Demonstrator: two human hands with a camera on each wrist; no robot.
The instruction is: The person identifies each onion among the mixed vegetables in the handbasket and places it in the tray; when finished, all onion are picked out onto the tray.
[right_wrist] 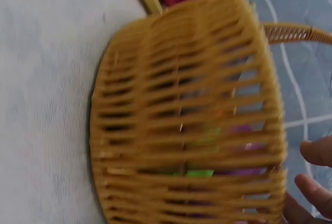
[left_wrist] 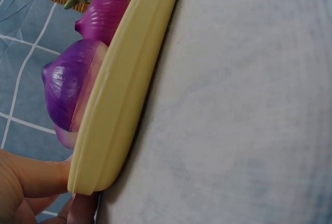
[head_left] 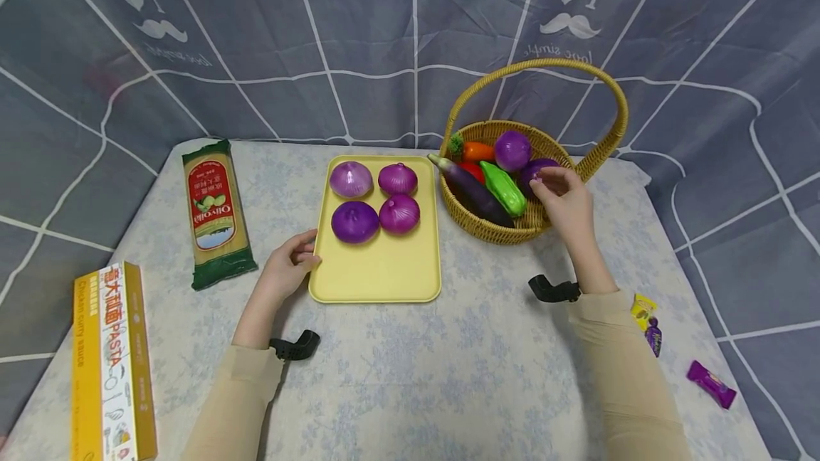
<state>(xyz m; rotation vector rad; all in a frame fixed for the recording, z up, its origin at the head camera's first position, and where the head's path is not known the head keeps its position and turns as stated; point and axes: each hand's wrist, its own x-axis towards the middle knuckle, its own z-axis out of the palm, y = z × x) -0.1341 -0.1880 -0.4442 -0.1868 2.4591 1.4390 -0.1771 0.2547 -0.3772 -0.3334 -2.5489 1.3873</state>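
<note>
My left hand (head_left: 290, 262) grips the left edge of a yellow tray (head_left: 374, 272), thumb on the rim and fingers at the side and underneath. Several purple onions (head_left: 355, 222) sit in its far half, one paler than the others. My right hand (head_left: 564, 201) is over the right side of a wicker basket (head_left: 490, 232), fingertips close above a dark purple onion (head_left: 528, 175). In the right wrist view, a gap shows between thumb and finger (right_wrist: 311, 187) beyond the basket rim. Also in the basket are an eggplant (head_left: 474, 194), a green pepper (head_left: 502, 189), a carrot (head_left: 477, 152) and a round purple vegetable (head_left: 512, 151).
At the left lie a pasta packet (head_left: 214, 212) and a yellow pasta box (head_left: 112, 365). Small wrapped sweets (head_left: 711, 384) lie by the table's right edge. The basket's tall handle (head_left: 538, 64) arches up behind my right hand. A grey-blue checked cloth (head_left: 365, 41) hangs behind the table.
</note>
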